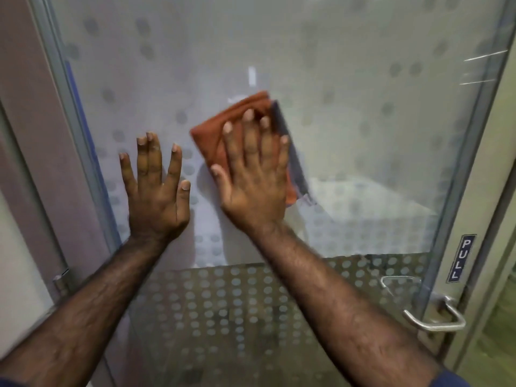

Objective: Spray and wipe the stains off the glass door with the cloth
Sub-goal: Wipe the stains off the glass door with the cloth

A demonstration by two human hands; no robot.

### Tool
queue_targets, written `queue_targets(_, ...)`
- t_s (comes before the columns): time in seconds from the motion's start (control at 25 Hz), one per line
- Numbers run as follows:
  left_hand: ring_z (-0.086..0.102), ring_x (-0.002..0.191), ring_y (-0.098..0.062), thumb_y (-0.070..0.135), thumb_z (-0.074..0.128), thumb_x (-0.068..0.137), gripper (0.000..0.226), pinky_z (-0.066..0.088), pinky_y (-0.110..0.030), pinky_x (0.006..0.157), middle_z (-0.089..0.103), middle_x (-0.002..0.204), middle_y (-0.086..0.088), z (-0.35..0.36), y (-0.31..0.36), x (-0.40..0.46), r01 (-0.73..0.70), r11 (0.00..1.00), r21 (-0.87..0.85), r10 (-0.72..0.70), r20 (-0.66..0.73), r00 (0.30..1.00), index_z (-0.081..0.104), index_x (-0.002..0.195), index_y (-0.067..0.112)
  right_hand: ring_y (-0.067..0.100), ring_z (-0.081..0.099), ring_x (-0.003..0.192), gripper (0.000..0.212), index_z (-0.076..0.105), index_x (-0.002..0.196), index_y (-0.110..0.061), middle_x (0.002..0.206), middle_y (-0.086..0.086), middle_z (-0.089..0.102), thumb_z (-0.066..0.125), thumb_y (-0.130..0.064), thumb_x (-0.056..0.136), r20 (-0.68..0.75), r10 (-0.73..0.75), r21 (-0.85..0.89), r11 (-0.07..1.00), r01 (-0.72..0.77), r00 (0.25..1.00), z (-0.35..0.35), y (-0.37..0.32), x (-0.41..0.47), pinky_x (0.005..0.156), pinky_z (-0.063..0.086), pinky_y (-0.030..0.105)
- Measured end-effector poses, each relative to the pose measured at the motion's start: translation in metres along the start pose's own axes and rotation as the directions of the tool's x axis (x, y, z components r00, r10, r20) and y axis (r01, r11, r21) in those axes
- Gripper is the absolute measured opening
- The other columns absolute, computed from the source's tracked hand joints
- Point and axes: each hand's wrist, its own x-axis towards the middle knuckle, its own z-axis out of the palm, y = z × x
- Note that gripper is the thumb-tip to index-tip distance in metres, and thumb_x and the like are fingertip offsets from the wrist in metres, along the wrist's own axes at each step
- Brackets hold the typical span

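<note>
Head view: right hand (252, 174) spread flat, pressing folded orange cloth (215, 141) against glass door (349, 121). Left hand (156, 188) just left of it, fingers spread, palm apparently on the glass. Door handle (435, 317) low right of the right hand, under PULL sign (460, 258).

It looked like an office entrance: a dot-frosted glass door (279, 51), PULL sign (461, 258) at four o'clock.

Grey-brown wall (25, 88) left of metal frame (64, 88); blurred pale room behind; greenish floor (499, 331) lower right; dim light.
</note>
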Motion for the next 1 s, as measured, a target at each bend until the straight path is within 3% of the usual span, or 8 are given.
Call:
queue_targets(0.2,0.011,0.163,-0.047,0.03,0.038,0.109,0.064,0.007,-0.072,0.128,0.013,0.173,-0.03,-0.003,0.0,0.001,-0.002,1.0,0.003,0.002,0.003,1.0,0.022,0.167,0.009,0.034,0.013,0.169,0.07,0.031,0.171,-0.017,0.18,0.014,0.02,0.049,-0.052,0.113,0.092,-0.096,-0.032,0.994,0.1,0.991,0.012,0.015,-0.089,0.137,0.014,0.06)
queue_targets(0.32,0.01,0.163,-0.046,0.031,0.035,0.111,0.062,0.006,-0.071,0.129,0.013,0.174,-0.029,-0.002,0.001,0.001,0.007,1.0,0.007,-0.008,0.012,1.0,0.022,0.168,0.01,0.039,0.006,0.169,0.075,0.023,0.173,-0.012,0.181,0.02,0.014,0.041,-0.054,0.114,0.021,0.162,-0.149,0.976,-0.157,0.987,0.003,0.045,-0.066,0.135,0.015,0.064)
queue_targets(0.4,0.009,0.163,-0.046,0.031,0.033,0.112,0.061,0.004,-0.07,0.129,0.012,0.174,-0.029,-0.001,0.001,0.001,0.014,1.0,-0.003,-0.014,0.022,1.0,0.022,0.168,0.01,0.042,0.015,0.168,0.075,0.024,0.172,-0.01,0.18,0.022,0.02,0.034,-0.057,0.114,-0.085,0.363,-0.124,0.92,-0.371,0.928,-0.003,0.05,-0.021,0.133,0.018,0.066)
queue_targets(0.48,0.009,0.163,-0.046,0.03,0.032,0.112,0.06,0.002,-0.068,0.13,0.013,0.174,-0.029,-0.001,0.0,0.002,0.016,0.999,-0.028,-0.015,0.03,0.999,0.022,0.167,0.01,0.042,0.019,0.168,0.074,0.026,0.172,-0.011,0.179,0.022,0.023,0.029,-0.058,0.115,-0.132,0.42,-0.096,0.896,-0.433,0.898,-0.008,0.038,0.018,0.132,0.02,0.066)
queue_targets(0.56,0.011,0.163,-0.046,0.027,0.033,0.111,0.06,0.003,-0.065,0.131,0.015,0.173,-0.029,-0.001,-0.001,0.003,0.016,0.998,-0.064,-0.015,0.016,1.0,0.023,0.167,0.006,0.041,0.02,0.168,0.072,0.027,0.172,-0.013,0.179,0.021,0.024,0.029,-0.057,0.115,-0.137,0.352,-0.077,0.928,-0.364,0.926,-0.007,0.016,0.04,0.132,0.018,0.065)
queue_targets(0.68,0.015,0.163,-0.043,0.019,0.034,0.109,0.06,0.007,-0.063,0.133,0.02,0.172,-0.029,0.0,-0.002,0.001,0.047,0.982,-0.185,-0.058,-0.057,0.997,0.022,0.163,-0.005,0.039,0.016,0.169,0.071,0.025,0.173,-0.015,0.181,0.018,0.02,0.034,-0.054,0.114,-0.035,0.104,-0.029,0.994,-0.105,0.994,0.003,-0.025,0.034,0.135,0.012,0.063)
queue_targets(0.8,0.018,0.162,-0.045,0.018,0.031,0.11,0.059,0.009,-0.06,0.134,0.022,0.171,-0.031,0.0,-0.003,0.001,0.121,0.944,-0.307,-0.169,-0.137,0.976,0.021,0.161,-0.011,0.035,0.017,0.169,0.067,0.03,0.172,-0.017,0.18,0.014,0.024,0.043,-0.051,0.115,0.037,-0.122,0.058,0.991,0.12,0.992,0.018,-0.046,-0.011,0.135,0.014,0.061)
queue_targets(1.0,0.017,0.161,-0.048,0.022,0.031,0.109,0.06,0.006,-0.058,0.134,0.022,0.171,-0.032,0.0,-0.006,0.001,0.086,0.977,-0.195,-0.114,-0.134,0.984,0.025,0.162,-0.006,0.031,0.021,0.168,0.068,0.033,0.171,-0.019,0.18,0.011,0.026,0.048,-0.052,0.114,0.071,-0.156,-0.007,0.988,0.157,0.985,0.024,-0.004,-0.098,0.136,0.02,0.059)
